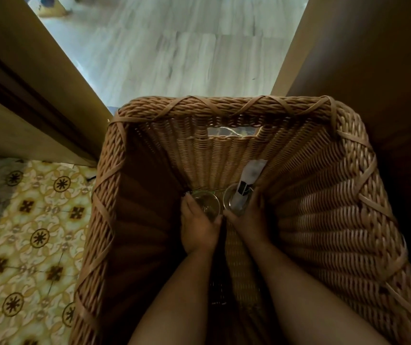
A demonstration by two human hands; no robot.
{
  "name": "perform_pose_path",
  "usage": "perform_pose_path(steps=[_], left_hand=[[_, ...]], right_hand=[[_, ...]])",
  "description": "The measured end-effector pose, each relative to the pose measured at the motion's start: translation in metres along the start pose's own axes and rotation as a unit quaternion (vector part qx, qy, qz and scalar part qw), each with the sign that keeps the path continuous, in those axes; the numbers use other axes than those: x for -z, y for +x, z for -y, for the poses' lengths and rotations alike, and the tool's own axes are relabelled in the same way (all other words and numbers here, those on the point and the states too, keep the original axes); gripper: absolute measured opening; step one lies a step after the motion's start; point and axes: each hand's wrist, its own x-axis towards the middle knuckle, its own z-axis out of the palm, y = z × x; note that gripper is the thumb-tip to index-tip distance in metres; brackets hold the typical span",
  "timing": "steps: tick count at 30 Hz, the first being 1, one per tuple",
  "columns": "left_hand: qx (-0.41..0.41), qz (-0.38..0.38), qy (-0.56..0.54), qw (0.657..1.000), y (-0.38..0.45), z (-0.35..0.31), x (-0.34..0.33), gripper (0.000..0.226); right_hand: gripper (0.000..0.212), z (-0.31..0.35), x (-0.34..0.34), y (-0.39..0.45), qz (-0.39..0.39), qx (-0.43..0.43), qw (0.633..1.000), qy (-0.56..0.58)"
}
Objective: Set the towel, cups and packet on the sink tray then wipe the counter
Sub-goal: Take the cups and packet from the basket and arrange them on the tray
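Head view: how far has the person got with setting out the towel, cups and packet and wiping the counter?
Early stage. Nothing looks set out: no sink tray or counter is in view. In hand: both arms reach deep into a wicker basket; the left hand holds one glass cup, the right hand another cup with a white packet standing in it. No towel shows. Placing everything and wiping remain.

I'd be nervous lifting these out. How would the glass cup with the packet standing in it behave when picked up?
Probably rigid and breakable: the right cup looks like clear glass. Its smooth wall may be slippery, so the right hand wrapping it seems sensible. The packet stands tall above the rim, so it might flop or slide out if the cup tilts.
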Motion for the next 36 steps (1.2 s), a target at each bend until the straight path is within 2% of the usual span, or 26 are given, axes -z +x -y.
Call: perform_pose_path(steps=[7,11,14,19,23,28,36], left_hand=[[-0.021,0.002,0.027,0.999,-0.020,-0.012,0.032,0.105],[-0.034,0.004,0.034,0.999,-0.061,-0.033,0.090,0.105],[-0.084,0.004,0.023,0.996,-0.101,-0.054,0.147,0.106],[-0.181,-0.053,0.047,0.981,-0.145,-0.067,0.242,0.107],[-0.183,-0.081,0.019,0.980,-0.153,-0.048,0.316,0.107],[-0.151,-0.131,-0.009,0.980,-0.145,0.017,0.396,0.108],[-0.086,-0.187,-0.008,0.978,-0.115,0.185,0.539,0.112]], right_hand=[[0.105,0.017,0.026,-0.023,0.008,0.005,1.000,-0.013],[0.102,0.053,0.080,-0.068,0.034,-0.003,0.998,-0.047],[0.105,0.089,0.131,-0.115,0.044,0.007,0.994,-0.099],[0.107,0.150,0.200,-0.178,0.035,0.105,0.984,-0.136],[0.106,0.212,0.221,-0.211,0.035,0.190,0.966,-0.171],[0.102,0.299,0.176,-0.248,0.057,0.284,0.941,-0.175],[0.098,0.436,0.012,-0.305,0.122,0.366,0.906,-0.175]])
